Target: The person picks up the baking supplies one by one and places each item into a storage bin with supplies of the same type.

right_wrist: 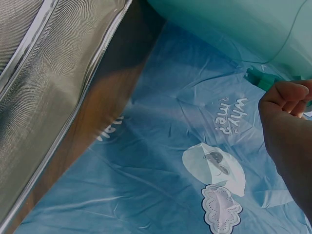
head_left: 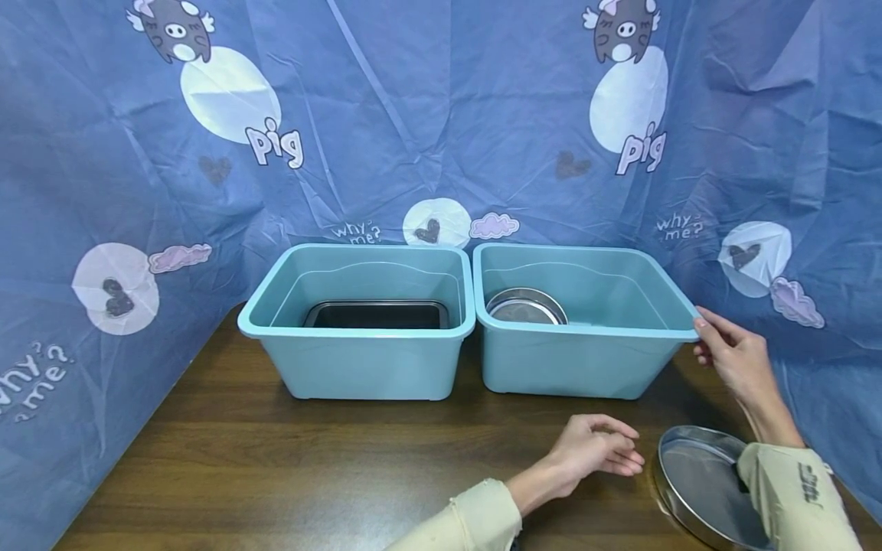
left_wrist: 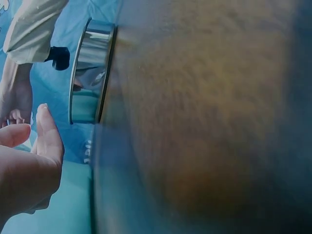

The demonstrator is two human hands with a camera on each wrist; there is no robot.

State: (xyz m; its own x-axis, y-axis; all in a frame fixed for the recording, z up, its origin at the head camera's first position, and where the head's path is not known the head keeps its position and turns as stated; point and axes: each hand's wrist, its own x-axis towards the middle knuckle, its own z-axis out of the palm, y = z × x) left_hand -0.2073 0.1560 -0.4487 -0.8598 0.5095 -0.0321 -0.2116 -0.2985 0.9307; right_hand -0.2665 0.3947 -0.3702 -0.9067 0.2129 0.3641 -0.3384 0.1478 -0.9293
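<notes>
Two teal plastic tubs stand side by side on the brown wooden table (head_left: 276, 474). The right tub (head_left: 586, 360) holds a round steel pan (head_left: 527, 308), and the right hand (head_left: 733, 358) grips this tub's front right rim corner, thumb on top and fingers curled beneath. Left of it, the other tub (head_left: 358, 360) holds a dark rectangular baking tray (head_left: 377, 314). Nearer than the right tub, the left hand (head_left: 596, 450) hovers with loosely curled fingers, holding nothing, just beside a round steel sieve (head_left: 703, 490). Blue pig-printed cloth (head_left: 441, 115) hangs behind.
</notes>
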